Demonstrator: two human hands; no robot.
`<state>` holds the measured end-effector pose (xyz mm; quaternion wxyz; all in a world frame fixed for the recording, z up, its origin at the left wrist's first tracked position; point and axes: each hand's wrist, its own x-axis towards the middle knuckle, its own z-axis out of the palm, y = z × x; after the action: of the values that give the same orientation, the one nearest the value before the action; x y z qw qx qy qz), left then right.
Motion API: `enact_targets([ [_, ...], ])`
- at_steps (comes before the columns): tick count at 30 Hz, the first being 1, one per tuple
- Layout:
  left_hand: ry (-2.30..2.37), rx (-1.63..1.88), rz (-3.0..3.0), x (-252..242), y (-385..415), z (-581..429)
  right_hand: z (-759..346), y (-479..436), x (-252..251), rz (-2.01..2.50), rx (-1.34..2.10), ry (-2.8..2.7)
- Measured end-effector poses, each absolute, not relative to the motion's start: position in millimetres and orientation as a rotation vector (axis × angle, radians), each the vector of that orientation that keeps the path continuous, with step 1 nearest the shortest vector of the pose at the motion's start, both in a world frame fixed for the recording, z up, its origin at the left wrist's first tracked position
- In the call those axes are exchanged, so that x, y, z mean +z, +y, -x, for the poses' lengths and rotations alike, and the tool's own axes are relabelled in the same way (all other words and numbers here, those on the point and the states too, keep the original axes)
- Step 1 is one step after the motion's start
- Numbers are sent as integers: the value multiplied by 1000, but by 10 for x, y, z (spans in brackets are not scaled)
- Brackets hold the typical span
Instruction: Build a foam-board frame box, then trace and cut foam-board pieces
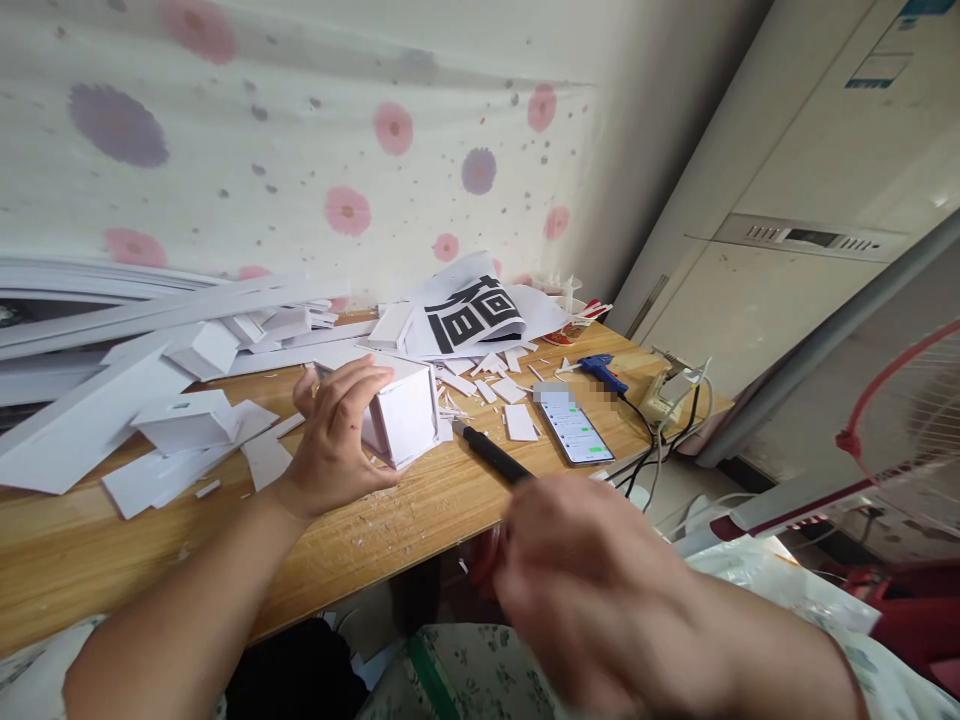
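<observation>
My left hand (pixel 337 430) is wrapped around the near left side of a white board box (pixel 409 415), which stands on the wooden table. The thumb presses low on the box while the fingers reach over its top edge. In front of me my right hand (pixel 570 580), smeared a little by motion, is closed on a black-handled utility knife (pixel 495 455). The knife's metal tip points toward the lower right corner of the box and appears just apart from it. White offcuts (pixel 491 380) lie scattered behind and right of the box.
A phone (pixel 576 430) with a lit screen lies right of the offcuts, near a blue glue gun (pixel 602 373). Cables run past a power strip (pixel 664 395) at the table's right end. White board pieces (pixel 90 420) are piled left; printed paper (pixel 480 310) lies behind.
</observation>
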<state>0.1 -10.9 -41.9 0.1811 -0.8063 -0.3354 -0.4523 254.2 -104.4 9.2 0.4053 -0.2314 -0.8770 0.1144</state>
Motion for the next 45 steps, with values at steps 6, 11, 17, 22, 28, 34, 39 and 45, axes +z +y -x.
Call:
enact_targets([
  [6, -911, -1282, 2226, -376, -160, -57, -2326, -265, -122, 1027, 573, -2064],
  [11, -906, -1282, 2219, -361, -181, -80, -2186, -194, -254, 1264, 673, -1964],
  [17, -906, -1294, 2210, -349, -172, -61, -2189, -225, -224, 1256, 629, -1890],
  [22, -928, -1314, 2185, -333, -173, -51, -2281, -276, -187, 1151, 885, -1946],
  [28, -975, -1354, 2183, -347, -183, -45, -2234, -302, -248, 1270, 988, -1855],
  [34, -993, -1380, 2152, -352, -189, -43, -2062, -291, -405, 1074, 1460, -1504],
  [39, -1011, -1420, 2153, -343, -175, -28, -2002, -334, -438, 979, 1537, -1309],
  [45, -1067, -1413, 2106, -345, -145, -1, -2126, -507, -323, 796, 1367, -1695],
])
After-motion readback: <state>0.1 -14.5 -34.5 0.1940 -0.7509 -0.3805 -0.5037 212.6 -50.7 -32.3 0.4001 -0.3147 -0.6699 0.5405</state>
